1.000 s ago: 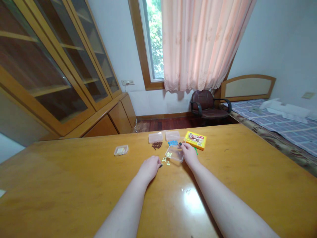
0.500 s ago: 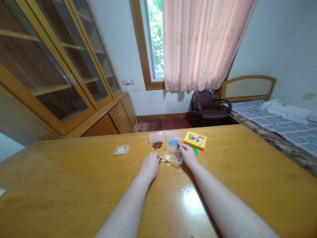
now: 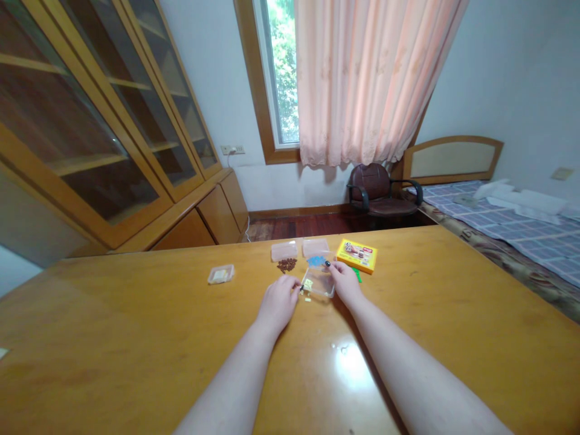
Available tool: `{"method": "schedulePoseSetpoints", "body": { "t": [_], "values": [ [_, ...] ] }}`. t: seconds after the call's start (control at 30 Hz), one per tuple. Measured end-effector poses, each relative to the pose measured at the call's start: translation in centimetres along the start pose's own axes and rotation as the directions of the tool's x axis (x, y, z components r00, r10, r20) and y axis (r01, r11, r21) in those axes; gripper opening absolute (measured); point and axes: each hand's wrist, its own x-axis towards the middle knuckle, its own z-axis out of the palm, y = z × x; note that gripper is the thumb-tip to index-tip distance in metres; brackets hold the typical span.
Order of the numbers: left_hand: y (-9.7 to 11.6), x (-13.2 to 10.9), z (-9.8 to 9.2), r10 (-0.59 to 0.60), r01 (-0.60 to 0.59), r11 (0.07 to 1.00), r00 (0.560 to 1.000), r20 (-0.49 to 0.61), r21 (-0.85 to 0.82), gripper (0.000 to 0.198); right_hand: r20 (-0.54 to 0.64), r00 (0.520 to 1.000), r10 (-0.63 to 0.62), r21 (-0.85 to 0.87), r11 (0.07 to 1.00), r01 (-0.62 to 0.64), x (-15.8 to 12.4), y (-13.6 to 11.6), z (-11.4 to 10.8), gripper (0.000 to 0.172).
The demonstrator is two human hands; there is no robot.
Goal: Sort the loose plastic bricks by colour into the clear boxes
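Observation:
A clear plastic box (image 3: 324, 284) lies tilted on the table, its right side gripped by my right hand (image 3: 345, 284). Small pale yellow pieces (image 3: 308, 283) are gathered at its left end, and a loose one lies on the wood just in front. My left hand (image 3: 280, 299) has its fingertips pinched together at that left end, touching or nearly touching the pieces; whatever is between them is too small to make out. Behind the box are a pile of blue pieces (image 3: 316, 261) and a pile of brown pieces (image 3: 287, 265). Green pieces (image 3: 357, 275) show partly beyond my right hand.
Two clear plastic boxes (image 3: 284, 251) stand behind the piles. A yellow printed carton (image 3: 357, 255) lies at the right, and a small clear box with pale contents (image 3: 221, 275) sits at the left. Beyond the table (image 3: 136, 338) are an armchair (image 3: 376, 188) and a bed.
My left hand has moved slightly right toward the box, and the pale yellow pieces by its fingertips have shifted to the box's left end. My right hand stays on the box.

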Motion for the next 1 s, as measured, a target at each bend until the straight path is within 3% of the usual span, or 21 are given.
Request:
{"method": "schedulePoseSetpoints", "body": {
  "t": [0.1, 0.27, 1.0],
  "values": [
    [0.3, -0.2, 0.3, 0.1, -0.102, 0.995, 0.989, 0.109, 0.01, 0.013, -0.058, 0.998, 0.035, 0.025, 0.999, -0.033, 0.3, 0.2, -0.3, 0.036],
    [0.4, -0.1, 1.5, 0.062, -0.077, 0.995, 0.977, 0.206, 0.065, 0.01, -0.073, 0.997, 0.037, 0.023, 0.999, -0.036, 0.4, 0.6, -0.3, 0.039],
    [0.5, 0.1, 1.6, -0.067, 0.035, 0.992, 0.96, 0.273, 0.119, 0.013, -0.072, 0.997, 0.021, 0.011, 1.0, -0.02, 0.0, -0.2, -0.3, 0.035]
  ]
}}
